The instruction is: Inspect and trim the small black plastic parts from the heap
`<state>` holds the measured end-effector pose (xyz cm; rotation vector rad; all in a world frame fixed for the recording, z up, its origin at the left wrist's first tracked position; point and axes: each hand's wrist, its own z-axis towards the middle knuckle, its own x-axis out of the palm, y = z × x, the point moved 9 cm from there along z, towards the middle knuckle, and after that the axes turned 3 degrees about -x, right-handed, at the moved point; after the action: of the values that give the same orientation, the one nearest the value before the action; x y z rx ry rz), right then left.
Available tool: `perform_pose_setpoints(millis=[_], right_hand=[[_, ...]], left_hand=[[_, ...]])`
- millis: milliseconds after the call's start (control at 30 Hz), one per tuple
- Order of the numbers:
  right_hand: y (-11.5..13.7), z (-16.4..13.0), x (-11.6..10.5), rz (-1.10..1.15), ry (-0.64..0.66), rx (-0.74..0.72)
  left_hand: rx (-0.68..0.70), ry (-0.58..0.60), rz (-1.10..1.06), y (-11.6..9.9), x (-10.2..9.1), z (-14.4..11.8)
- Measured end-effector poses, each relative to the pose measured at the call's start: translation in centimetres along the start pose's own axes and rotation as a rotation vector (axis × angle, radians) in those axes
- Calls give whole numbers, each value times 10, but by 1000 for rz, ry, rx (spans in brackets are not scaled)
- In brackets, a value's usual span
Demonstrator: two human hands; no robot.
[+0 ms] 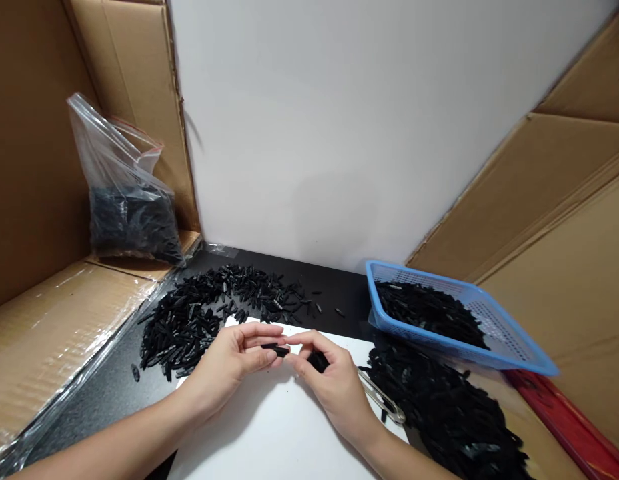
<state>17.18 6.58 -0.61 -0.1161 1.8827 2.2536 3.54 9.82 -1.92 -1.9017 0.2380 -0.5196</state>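
Above a white board [289,427], my left hand [232,363] pinches a small, elongated black piece [275,349] between thumb and fingers. Close beside it, my right hand [334,380] is curled, its thumb and forefinger tips at the right end of that piece. More black pieces [318,361] sit within the curl of the right hand; their number cannot be made out. A loop-shaped metal tool [382,398] shows just right of that hand. Whether the hand touches it is hidden.
Loose black pieces [184,327] spread across the dark table at left. A larger heap [449,407] lies at right, below a blue basket [519,333] of similar pieces. A clear zip bag [132,220] stands at back left. Cardboard walls [564,220] flank the table; something red [569,420] lies far right.
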Motion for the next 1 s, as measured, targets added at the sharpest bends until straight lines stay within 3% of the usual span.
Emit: perform_pose_setpoints(millis=[200, 333, 600, 1000], right_hand=[[0, -1, -1, 35, -32, -20], [-11, -1, 1, 153, -29, 64], [-17, -1, 0, 201, -33, 90], [-18, -1, -4, 253, -79, 83]], left_hand=[[9, 13, 106, 0, 2, 0], [7, 14, 131, -2, 1, 0], [-11, -17, -6, 1, -1, 2], [12, -27, -25, -3, -1, 1]])
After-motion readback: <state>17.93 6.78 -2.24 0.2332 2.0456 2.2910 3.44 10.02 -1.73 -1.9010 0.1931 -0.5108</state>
